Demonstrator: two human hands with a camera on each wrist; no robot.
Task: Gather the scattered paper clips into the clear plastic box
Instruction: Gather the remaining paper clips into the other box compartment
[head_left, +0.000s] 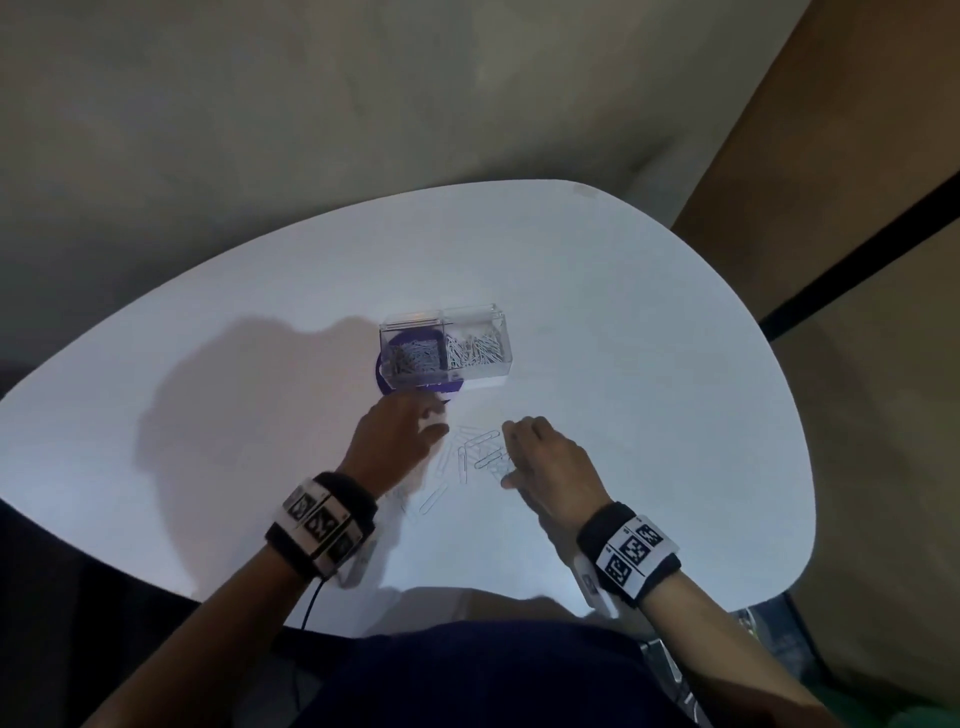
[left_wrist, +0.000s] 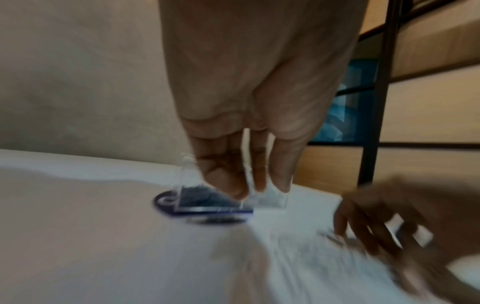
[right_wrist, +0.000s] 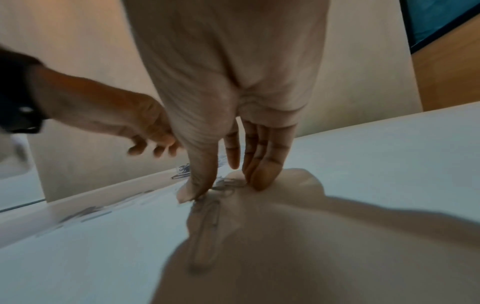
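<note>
Progress looks well past halfway, as I judge it; the clear plastic box (head_left: 445, 347), at the centre of the head view on the white table (head_left: 649, 415), already holds a heap of paper clips in each of its two compartments, and it sits partly over a purple disc (head_left: 382, 375). Still loose are the paper clips (head_left: 470, 457) just below the box, lower centre of the frame, lying flat and overlapping between the two hands; a few more trail toward the lower left by the wrist. They are thin, pale wire loops, faint against the table. The right hand (head_left: 548, 465) has thumb and fingers (right_wrist: 262, 164) down on the table, closing on a small bunch of clips. The left hand (head_left: 397, 436) hovers near the box, fingers loosely curled; whether it holds a clip I cannot tell.
</note>
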